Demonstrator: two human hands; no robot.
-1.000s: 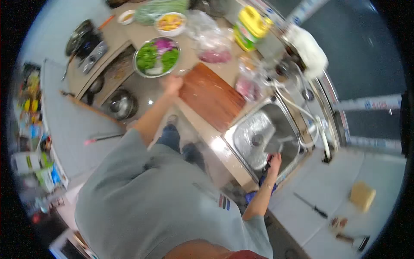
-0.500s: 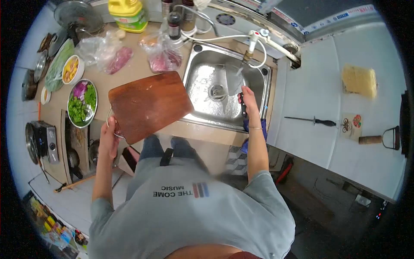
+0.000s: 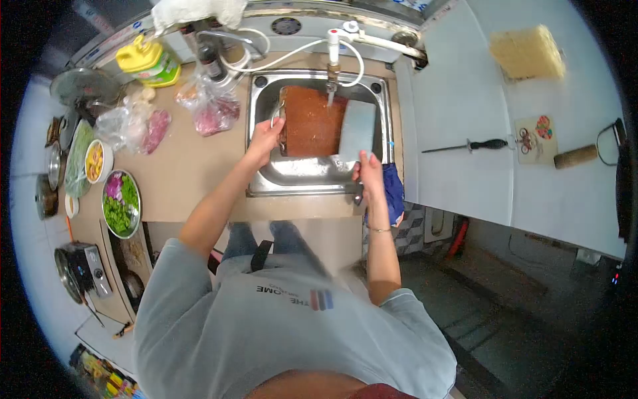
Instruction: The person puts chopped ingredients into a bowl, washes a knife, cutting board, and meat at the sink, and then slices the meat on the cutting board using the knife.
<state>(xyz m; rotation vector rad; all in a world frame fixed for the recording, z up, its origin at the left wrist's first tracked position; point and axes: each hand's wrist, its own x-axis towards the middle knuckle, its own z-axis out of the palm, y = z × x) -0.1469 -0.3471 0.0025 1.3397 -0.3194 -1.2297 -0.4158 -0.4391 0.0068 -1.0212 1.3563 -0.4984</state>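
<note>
My left hand (image 3: 267, 139) is closed on the metal handle at the left end of a wooden cutting board (image 3: 311, 123), which is over the steel sink (image 3: 292, 186). My right hand (image 3: 369, 169) grips the handle of a cleaver (image 3: 357, 130). The cleaver's broad blade overlaps the board's right end; whether they touch, I cannot tell. Water runs from the white tap (image 3: 333, 60) onto the upper right part of the board. The sink's drain is hidden beneath the board.
On the counter (image 3: 193, 179) to the left are bagged meat (image 3: 216, 116), a metal bowl (image 3: 137, 219) of chopped greens and purple pieces, a white bowl (image 3: 108, 159) and a yellow jug (image 3: 149, 63). A sharpening steel (image 3: 465, 145) hangs at the right. A blue cloth (image 3: 393, 193) hangs by the sink.
The cutting board has moved right, from over the counter to over the sink beneath the tap. The cleaver is now beside it, lower than before. The camera view has shifted.
</note>
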